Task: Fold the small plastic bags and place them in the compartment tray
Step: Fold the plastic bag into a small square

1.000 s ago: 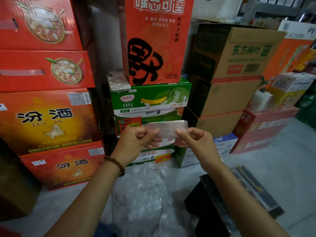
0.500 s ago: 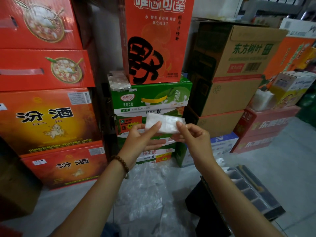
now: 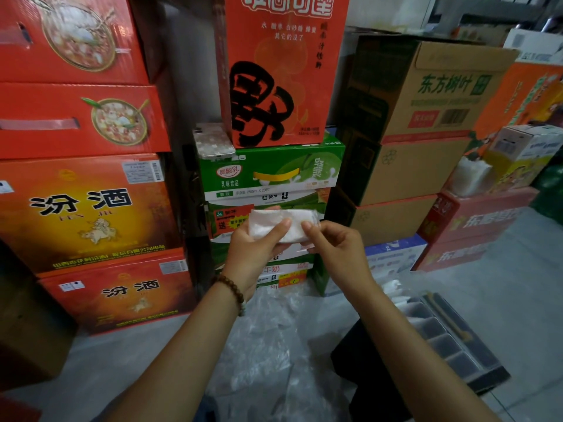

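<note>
left hand [image 3: 254,249] raised, right hand [image 3: 336,249] alongside, fingers [image 3: 275,230] pinching

Bare forearms, both, running to frame bottom. At left hand [image 3: 256,254] wrist: bracelet [image 3: 233,290], single strand, round dark-brown beads, wood-like, one pale bead at underside. On right hand [image 3: 338,248]: short plain nails on fingers [image 3: 307,226].

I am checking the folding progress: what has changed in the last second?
The plastic bag, earlier stretched wide between both hands, is now folded shorter and thicker. The left hand and right hand came closer together, still pinching it. The compartment tray stayed in place.
</note>
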{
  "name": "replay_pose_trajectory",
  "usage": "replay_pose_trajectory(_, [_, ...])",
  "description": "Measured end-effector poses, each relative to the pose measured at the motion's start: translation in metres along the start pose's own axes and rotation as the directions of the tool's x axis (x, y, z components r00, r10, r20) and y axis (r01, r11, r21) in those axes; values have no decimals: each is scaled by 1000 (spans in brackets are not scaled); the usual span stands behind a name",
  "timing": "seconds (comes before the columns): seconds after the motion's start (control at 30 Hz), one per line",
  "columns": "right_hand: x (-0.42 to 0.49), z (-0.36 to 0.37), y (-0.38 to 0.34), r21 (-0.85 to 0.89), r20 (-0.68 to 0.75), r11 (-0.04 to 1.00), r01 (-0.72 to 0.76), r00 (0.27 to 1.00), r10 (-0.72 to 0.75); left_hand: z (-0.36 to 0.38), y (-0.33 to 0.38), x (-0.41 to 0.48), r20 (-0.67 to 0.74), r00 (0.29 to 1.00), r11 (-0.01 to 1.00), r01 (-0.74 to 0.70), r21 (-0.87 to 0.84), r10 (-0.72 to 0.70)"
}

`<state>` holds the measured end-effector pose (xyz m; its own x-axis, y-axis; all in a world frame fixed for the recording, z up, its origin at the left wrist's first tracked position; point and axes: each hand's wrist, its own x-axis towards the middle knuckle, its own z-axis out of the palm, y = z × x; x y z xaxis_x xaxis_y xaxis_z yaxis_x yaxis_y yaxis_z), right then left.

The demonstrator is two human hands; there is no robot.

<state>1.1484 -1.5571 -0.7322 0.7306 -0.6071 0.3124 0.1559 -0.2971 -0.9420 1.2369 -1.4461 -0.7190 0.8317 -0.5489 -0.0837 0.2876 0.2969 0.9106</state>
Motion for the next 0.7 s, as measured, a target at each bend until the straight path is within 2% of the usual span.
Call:
replay_pose_trajectory(0.13, [-2,5,-1,46,-98,998,41,995,-37,0,0,-1,-24,1000,1000,-20,19,20])
replay_pose_trajectory(0.2, [-3,9,-2,77,-134,997,-30,990,40,2,-2,-3,-14,1000,999,-19,35,20])
replay_pose_trajectory(0.33, [-6,17,-7,194,-102,961,-197,970,219,10,-6,-10,7,1000,996,-9,86,8])
replay_pose_trajectory(0.4, [-5,19,-8,225,-163,961,-158,967,197,13,-7,-11,0,1000,995,-13,96,13])
replay_pose_trajectory(0.53, [-5,18,-8,180,-240,984,-4,970,48,15,-7,-13,-25,999,997,-20,69,22])
replay_pose_trajectory(0.7, [-7,22,-10,205,-295,979,-5,953,67,15,-6,-14,-39,997,994,-69,83,73])
